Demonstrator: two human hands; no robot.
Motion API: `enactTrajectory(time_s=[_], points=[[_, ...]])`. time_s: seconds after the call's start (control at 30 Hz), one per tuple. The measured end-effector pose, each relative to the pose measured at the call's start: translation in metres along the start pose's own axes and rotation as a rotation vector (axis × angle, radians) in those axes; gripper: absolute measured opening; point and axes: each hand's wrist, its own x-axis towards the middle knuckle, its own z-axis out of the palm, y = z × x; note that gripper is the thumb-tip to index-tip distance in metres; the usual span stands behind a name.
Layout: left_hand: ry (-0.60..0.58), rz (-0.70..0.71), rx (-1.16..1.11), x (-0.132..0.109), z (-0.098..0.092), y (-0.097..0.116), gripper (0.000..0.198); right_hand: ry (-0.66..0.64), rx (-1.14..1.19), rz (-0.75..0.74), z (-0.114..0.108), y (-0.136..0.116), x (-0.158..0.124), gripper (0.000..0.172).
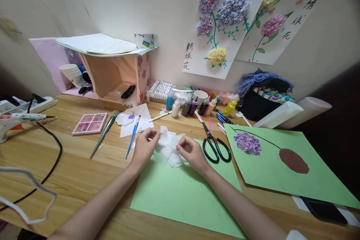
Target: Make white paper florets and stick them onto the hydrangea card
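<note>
A small heap of white tissue paper squares (170,148) lies at the far edge of a green paper sheet (182,198) on the wooden desk. My left hand (144,146) rests at the heap's left side, fingers curled and pinching a white piece near its top. At the heap's right side my right hand (191,152) has its fingers bent together, pinching another white piece. Black scissors (215,146) lie just right of my right hand.
A second green sheet (281,165) with a purple paper flower and brown pot lies at right. Paint bottles (194,107), blue brushes (133,135), a large brush (104,133), a pink palette (90,123), and a glue gun (17,120) with its black cable (50,168) sit around.
</note>
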Motion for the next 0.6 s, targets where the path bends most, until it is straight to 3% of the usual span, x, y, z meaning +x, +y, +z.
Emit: enactTrajectory(time_s=[0.23,0.4,0.6], points=[[-0.055,-0.101,-0.092,0.001,0.002,0.001,0.023,0.288,-0.187,-0.035,0.000,-0.005,-0.002,0.015],[-0.183,-0.122,-0.128,-0.007,0.010,0.006,0.023,0.170,-0.174,-0.116,0.002,-0.010,-0.005,0.014],[-0.284,-0.120,-0.162,-0.015,0.018,0.000,0.024,0.104,0.096,-0.036,0.002,-0.004,-0.002,0.026]])
